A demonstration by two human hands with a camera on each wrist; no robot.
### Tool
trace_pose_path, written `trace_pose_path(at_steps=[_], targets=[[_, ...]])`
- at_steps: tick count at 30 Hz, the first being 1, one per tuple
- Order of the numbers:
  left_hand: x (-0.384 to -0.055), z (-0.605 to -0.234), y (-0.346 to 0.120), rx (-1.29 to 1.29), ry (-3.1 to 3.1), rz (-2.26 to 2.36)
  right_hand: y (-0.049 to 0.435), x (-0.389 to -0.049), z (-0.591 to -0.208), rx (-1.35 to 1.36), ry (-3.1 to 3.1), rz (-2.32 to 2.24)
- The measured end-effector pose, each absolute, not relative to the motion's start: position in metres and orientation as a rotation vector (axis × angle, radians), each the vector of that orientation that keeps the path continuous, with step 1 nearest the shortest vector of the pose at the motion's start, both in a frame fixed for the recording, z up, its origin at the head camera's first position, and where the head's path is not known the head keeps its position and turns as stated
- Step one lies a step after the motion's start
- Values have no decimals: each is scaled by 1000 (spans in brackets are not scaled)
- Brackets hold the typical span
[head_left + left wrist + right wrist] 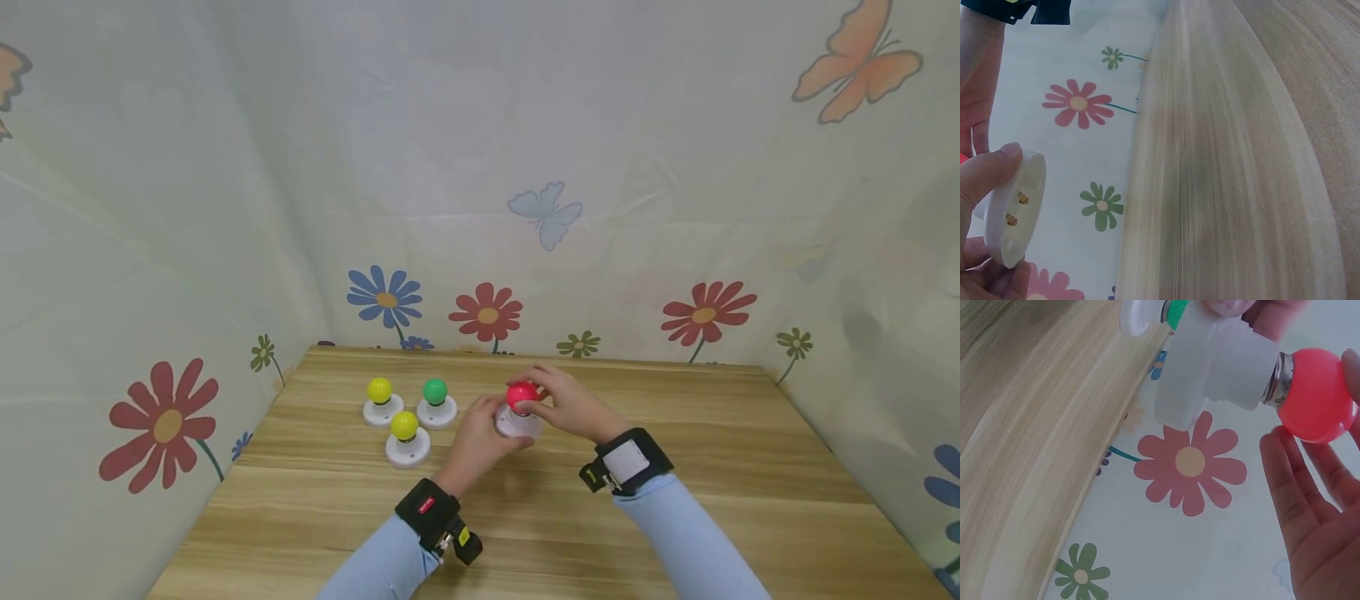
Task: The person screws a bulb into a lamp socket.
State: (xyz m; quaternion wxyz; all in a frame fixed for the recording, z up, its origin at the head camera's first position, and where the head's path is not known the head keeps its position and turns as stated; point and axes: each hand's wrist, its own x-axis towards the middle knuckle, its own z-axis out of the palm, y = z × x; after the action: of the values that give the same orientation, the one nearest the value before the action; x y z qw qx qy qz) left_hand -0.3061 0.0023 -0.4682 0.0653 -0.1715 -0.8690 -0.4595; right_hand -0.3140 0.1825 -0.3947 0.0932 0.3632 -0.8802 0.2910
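My left hand (480, 435) grips a round white lamp socket (516, 423) by its edge, lifted above the table. In the left wrist view the socket's hollow underside (1024, 206) shows two brass-coloured terminals. A red light bulb (522, 397) stands in this socket, and my right hand (567, 403) holds the bulb between thumb and fingers. The right wrist view shows the red bulb (1317, 395) with part of its metal screw base visible outside the socket's collar (1241, 365).
To the left on the wooden table (637, 533) stand a rear yellow bulb (379, 390), a front yellow bulb (404, 426) and a green bulb (435, 391), each in a white socket. A flower-printed curtain (600, 283) surrounds the table's back and sides.
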Motion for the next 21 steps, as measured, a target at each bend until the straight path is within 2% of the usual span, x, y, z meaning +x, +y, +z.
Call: trace_pose_path(at_steps=[16, 21], targets=[[-305, -469, -1, -560, -2589, -1438, 164, -310, -392, 708, -2730, 680], [-306, -470, -1, -556, -2593, -1418, 163, -312, -392, 730, -2735, 729]])
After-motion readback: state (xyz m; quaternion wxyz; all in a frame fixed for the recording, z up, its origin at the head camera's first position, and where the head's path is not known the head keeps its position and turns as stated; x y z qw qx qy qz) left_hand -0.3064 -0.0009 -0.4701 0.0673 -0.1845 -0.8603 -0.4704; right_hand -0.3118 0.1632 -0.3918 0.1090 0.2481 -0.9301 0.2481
